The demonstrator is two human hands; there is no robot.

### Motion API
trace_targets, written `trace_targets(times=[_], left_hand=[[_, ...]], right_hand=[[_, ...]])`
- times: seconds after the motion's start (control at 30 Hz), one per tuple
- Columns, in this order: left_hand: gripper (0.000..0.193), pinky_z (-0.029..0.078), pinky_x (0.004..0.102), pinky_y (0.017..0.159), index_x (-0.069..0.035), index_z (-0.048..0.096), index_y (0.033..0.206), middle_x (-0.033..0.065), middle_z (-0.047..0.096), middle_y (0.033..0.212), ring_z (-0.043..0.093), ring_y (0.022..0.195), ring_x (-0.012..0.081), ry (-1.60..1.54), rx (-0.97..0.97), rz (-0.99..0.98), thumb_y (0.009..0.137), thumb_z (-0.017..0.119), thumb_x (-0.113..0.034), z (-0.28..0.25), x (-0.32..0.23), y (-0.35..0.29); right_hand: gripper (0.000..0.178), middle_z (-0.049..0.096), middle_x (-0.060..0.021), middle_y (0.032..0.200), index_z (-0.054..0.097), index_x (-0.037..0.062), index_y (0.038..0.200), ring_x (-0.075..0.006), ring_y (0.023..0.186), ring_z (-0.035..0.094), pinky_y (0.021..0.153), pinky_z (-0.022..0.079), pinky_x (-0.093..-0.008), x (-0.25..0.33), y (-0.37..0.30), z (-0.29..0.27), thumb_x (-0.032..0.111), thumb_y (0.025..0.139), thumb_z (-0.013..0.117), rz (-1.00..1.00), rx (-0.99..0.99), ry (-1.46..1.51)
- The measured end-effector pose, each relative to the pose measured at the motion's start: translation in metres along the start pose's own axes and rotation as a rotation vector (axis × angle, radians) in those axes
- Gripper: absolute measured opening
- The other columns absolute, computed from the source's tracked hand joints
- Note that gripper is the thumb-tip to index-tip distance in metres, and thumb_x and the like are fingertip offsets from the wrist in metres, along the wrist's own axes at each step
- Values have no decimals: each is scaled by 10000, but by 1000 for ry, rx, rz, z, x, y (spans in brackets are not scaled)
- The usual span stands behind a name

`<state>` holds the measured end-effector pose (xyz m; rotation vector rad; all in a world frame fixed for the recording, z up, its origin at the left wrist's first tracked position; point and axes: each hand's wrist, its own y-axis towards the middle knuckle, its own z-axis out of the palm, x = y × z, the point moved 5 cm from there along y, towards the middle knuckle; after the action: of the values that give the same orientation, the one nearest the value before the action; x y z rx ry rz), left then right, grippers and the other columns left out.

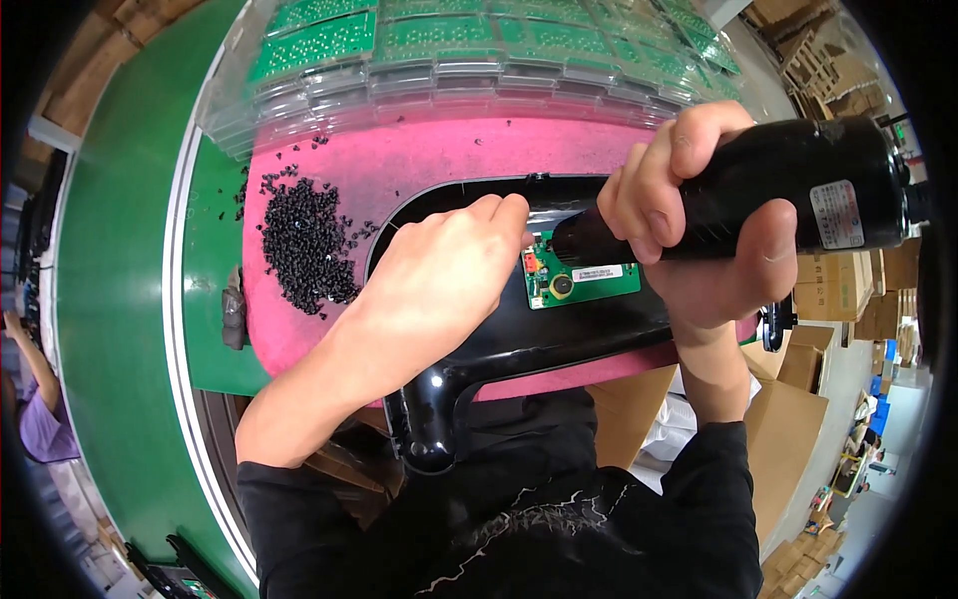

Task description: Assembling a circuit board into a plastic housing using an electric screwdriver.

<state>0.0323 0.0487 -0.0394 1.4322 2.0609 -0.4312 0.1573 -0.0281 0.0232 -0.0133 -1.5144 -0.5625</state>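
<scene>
My right hand (689,215) is wrapped around a thick black electric screwdriver (843,165), held tilted with its narrow end toward the green circuit board (606,291). The board lies inside a glossy black plastic housing (559,346) and carries a red connector, a round part and a white label. At the board's upper left corner, my left hand (449,265) has its fingertips pinched together. Whatever may be between them is hidden, and the screwdriver's tip cannot be made out. Left of the housing spreads a heap of small black screws (304,240).
A pink mat (439,145) lies under the housing. Behind it stand stacked clear plastic trays (439,80) of green circuit boards. A dark lump (234,317) sits by the mat's left edge. Cardboard boxes (788,429) stand at the right. Another person (48,414) is at far left.
</scene>
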Motion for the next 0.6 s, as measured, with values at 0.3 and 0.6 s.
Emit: trace_targets(times=[0.3, 0.6], left_hand=[[140, 481, 516, 710, 20, 528, 952, 226, 630, 901, 608, 861, 434, -17, 18, -30, 919, 574, -109, 1, 3, -2], [176, 488, 488, 681, 5, 564, 945, 189, 636, 860, 623, 820, 409, -56, 78, 101, 894, 631, -149, 1, -3, -1]], right_hand=[[547, 461, -6, 597, 474, 38, 969, -91, 469, 412, 460, 347, -248, -10, 11, 14, 549, 850, 628, 17, 158, -14], [619, 479, 28, 648, 507, 61, 1002, -92, 500, 427, 508, 354, -261, 3, -8, -3, 648, 832, 601, -55, -29, 329]])
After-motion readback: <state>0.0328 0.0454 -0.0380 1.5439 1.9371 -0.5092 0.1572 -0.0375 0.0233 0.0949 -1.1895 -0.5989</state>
